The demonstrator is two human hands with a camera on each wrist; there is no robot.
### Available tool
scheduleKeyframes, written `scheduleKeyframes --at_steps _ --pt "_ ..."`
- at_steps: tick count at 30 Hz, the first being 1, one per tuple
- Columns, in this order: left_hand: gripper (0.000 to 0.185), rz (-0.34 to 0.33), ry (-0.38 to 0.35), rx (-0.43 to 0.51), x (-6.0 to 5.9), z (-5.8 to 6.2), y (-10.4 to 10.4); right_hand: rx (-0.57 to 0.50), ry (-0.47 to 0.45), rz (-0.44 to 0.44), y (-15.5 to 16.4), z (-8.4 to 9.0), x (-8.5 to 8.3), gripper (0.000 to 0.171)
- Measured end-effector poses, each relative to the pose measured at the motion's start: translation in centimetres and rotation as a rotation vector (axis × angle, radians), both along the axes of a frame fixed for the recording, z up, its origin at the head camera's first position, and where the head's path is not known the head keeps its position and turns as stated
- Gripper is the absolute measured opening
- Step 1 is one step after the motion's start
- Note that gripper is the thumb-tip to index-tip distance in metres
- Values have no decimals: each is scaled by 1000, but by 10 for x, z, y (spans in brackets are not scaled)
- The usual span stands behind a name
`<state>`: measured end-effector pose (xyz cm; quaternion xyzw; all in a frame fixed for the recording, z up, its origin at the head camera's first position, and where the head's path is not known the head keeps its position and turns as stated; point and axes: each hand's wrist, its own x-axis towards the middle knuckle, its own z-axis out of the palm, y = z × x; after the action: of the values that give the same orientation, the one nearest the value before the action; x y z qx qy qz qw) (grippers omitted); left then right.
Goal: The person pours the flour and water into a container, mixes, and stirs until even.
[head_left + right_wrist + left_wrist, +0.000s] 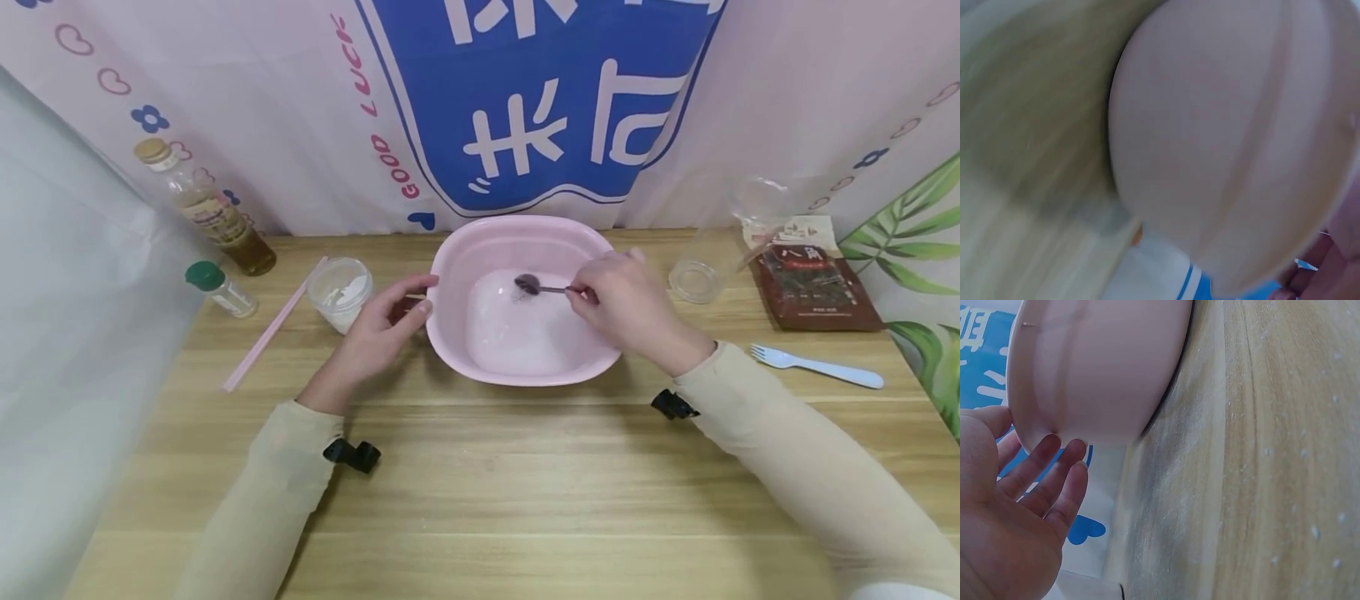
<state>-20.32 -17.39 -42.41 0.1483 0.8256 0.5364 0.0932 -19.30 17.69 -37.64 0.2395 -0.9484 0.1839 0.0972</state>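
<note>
A pink plastic basin [525, 377] stands on the table, a white layer covering its bottom. My right hand [626, 300] reaches over the basin's right rim and pinches the handle of a small dark spoon [528, 284], its bowl low over the white layer. In the right wrist view the basin's outer wall [1210, 125] hides most of that hand. At the left rim, the fingertips of my left hand [382, 325] touch the basin from outside. The left wrist view shows its fingers [1041, 481] loosely extended against the outer wall.
A clear tub [339, 292] of white powder and a pink stick [276, 325] lie left of the basin, beside a green-capped jar [221, 289] and a cork-topped bottle [213, 212]. On the right are a clear plastic container [696, 282], a brown packet [813, 287] and a blue fork [817, 365].
</note>
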Motion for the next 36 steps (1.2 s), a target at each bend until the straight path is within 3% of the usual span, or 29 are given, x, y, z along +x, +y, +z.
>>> scheduleKeyframes --at_steps 4,8,18,21,23,29,36 --pt "45 2 -2 -4 0 1 0 -2 -6 -23 15 4 0 6" --pt "46 -1 3 0 -1 2 -1 -14 -65 33 19 7 2 5" --pt "46 -7 -6 0 0 1 0 -23 -132 317 -6 11 11 8" --pt "46 -4 -4 5 -1 0 0 -23 -124 364 -12 10 10 10" --pt "46 -4 -1 7 -1 0 0 -17 -105 341 -16 9 8 10" --pt "46 -6 -7 0 0 0 0 3 -54 145 -24 7 -1 10" --pt "47 0 -19 -11 0 2 0 28 -38 -14 -13 9 -8 10"
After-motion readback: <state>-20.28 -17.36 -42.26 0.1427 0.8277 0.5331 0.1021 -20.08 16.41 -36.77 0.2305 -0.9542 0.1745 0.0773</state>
